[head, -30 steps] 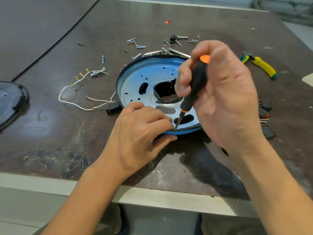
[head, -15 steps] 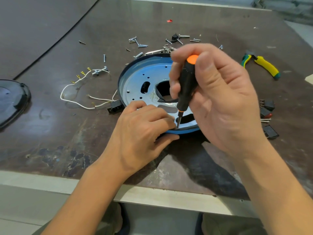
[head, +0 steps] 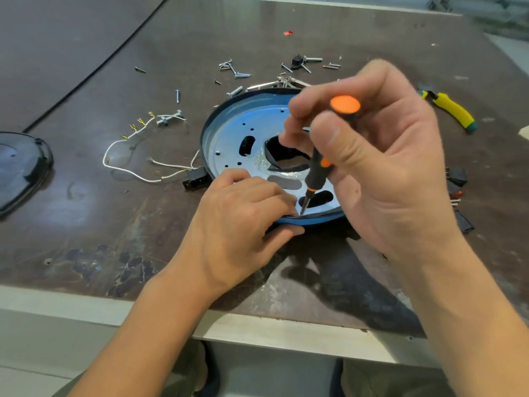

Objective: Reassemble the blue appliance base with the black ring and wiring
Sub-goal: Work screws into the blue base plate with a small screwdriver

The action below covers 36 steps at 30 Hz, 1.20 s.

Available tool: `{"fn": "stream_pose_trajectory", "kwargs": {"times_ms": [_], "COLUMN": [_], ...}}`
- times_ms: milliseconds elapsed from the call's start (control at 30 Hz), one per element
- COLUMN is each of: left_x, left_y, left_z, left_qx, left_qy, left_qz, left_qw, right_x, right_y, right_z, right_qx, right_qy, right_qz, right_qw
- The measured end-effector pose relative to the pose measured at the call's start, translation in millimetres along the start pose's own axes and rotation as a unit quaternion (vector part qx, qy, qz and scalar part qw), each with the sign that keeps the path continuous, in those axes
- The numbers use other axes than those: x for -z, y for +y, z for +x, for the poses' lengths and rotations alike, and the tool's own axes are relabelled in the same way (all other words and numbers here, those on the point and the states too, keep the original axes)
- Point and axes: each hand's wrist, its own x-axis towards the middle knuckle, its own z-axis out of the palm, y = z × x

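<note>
Near the middle of the surface (head: 86, 224) the left hand (head: 237, 224) pinches the near rim of the blue base (head: 237, 133), and the right hand (head: 400, 173) grips a screwdriver (head: 316, 174) whose tip might slip there and poke those fingers (head: 274, 196).

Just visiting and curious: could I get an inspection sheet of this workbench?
Surface: worn brown table, scuffed near the front.
Job's things: blue base lying flat, black ring round its rim, screwdriver tip at the near rim.
Clutter: loose screws, yellow-handled pliers, black switches, black cover at left.
Hands: left hand pinches the near rim; right hand grips the screwdriver.
Cables: white wires run to a black connector beside the base.
Surroundings: pale floor below the table.
</note>
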Motion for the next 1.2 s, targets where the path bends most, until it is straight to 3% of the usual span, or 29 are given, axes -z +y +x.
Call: {"fn": "stream_pose_trajectory", "kwargs": {"times_ms": [100, 267, 533, 667, 867, 1067, 1200], "left_x": [0, 0, 1, 1, 3, 4, 4], "left_y": [0, 1, -1, 0, 2, 2, 1], "left_z": [0, 0, -2, 0, 0, 0, 1], "left_qx": [0.005, -0.003, 0.002, -0.009, -0.004, 0.002, 0.007], "left_qy": [-0.002, 0.011, 0.005, 0.011, -0.002, -0.016, -0.015], "left_qz": [0.005, 0.006, 0.014, 0.015, 0.037, 0.027, 0.026], "left_qw": [1.000, 1.000, 1.000, 1.000, 0.999, 1.000, 1.000], "right_x": [0, 4, -1, 0, -5, 0, 4], "right_y": [1, -3, -2, -4, 1, 2, 0], "right_z": [1, -1, 1, -1, -3, 4, 3], "right_qx": [0.003, -0.060, -0.012, -0.052, -0.021, -0.016, -0.056], "right_qy": [0.036, 0.022, 0.064, 0.022, -0.003, 0.092, 0.075], "right_qz": [0.019, 0.106, 0.032, 0.091, 0.021, 0.043, 0.088], "right_qw": [0.999, 0.992, 0.997, 0.994, 1.000, 0.995, 0.992]}}
